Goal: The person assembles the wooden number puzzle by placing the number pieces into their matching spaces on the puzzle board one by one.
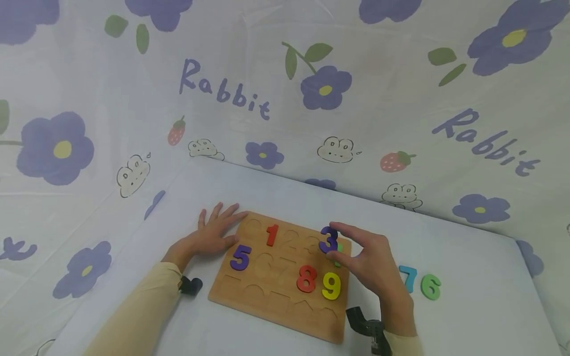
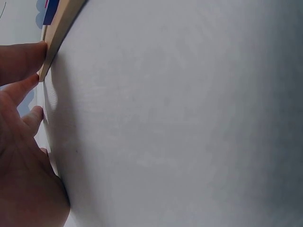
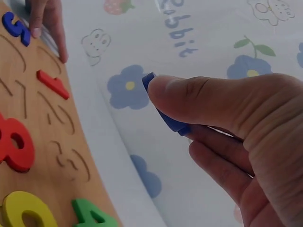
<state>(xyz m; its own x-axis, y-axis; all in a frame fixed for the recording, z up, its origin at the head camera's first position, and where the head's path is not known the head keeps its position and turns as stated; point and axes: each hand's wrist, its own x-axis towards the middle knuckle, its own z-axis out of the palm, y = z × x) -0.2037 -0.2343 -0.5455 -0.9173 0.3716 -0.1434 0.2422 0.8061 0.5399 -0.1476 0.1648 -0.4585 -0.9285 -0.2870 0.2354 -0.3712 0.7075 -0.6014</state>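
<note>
While the purple 3 (image 1: pixel 330 238) is being held above the far right part of the wooden board (image 1: pixel 278 282), the green 4 (image 3: pixel 85 208) is being partly hidden from the head view. The 3 is being pinched narrowly between the thumb and fingers of the right hand (image 1: pixel 371 252), by its edges. By its thick look, it is probably being felt as light and stiff; its smooth face may be proving slightly slippery, so a hold is being best taken on opposite edges. The board's far left corner is being touched by the left hand (image 1: pixel 209 240), fingers spread, nothing being gripped. The board is being supported by a white tabletop (image 1: pixel 481 296), where the blue 7 (image 1: pixel 410 281) and light green 6 (image 1: pixel 424 288) are being seen to the right, apart from it. Behind, the room is being screened by a flower-printed cloth (image 1: pixel 378 99).
</note>
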